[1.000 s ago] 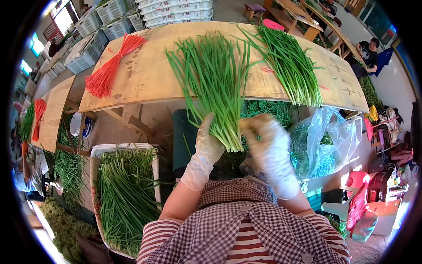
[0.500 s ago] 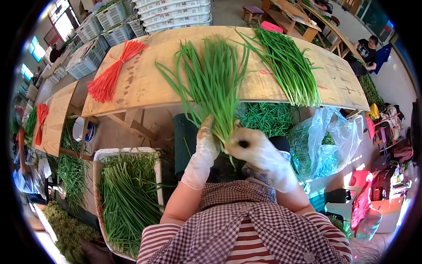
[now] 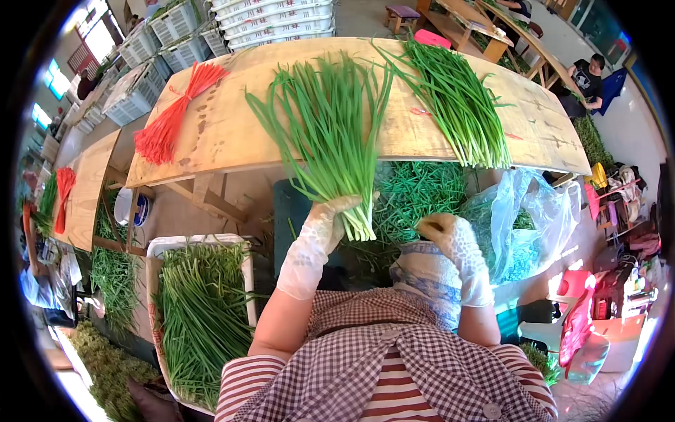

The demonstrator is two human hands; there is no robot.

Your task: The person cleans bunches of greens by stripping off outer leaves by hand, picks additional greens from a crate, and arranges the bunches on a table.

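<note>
Workroom (image 3: 176,218) seen from above, with a pale wall (image 3: 633,119) at the right and windows at the far left. Across the middle, a long wooden table (image 3: 239,119) with a curved look and dark stains; at its left, a smaller wooden table (image 3: 88,176). Behind, tall stacks of white crates (image 3: 274,17). Far right, a seated person in black (image 3: 589,83). Below the long table, at left, a white bin (image 3: 200,240) full of long green stalks (image 3: 200,316); at right, a clear plastic bag (image 3: 506,235) with greens inside, just beside a heap of loose greens (image 3: 422,197).

Held in front of the long table, the green bunch (image 3: 330,126), leaves fanned out over the tabletop, pale cut ends pointing back toward the checked apron (image 3: 380,359). On the tabletop to its right, a second bunch (image 3: 460,105), lying slantwise; to its left, a bundle of red strips (image 3: 179,112), gathered in at the middle.

Gloved left hand (image 3: 327,218): closed around the green bunch near the cut ends, thumb across the stems. Gloved right hand (image 3: 453,239): apart from the green bunch, fingers curled near the heap of loose greens; cannot tell whether pinching anything.
</note>
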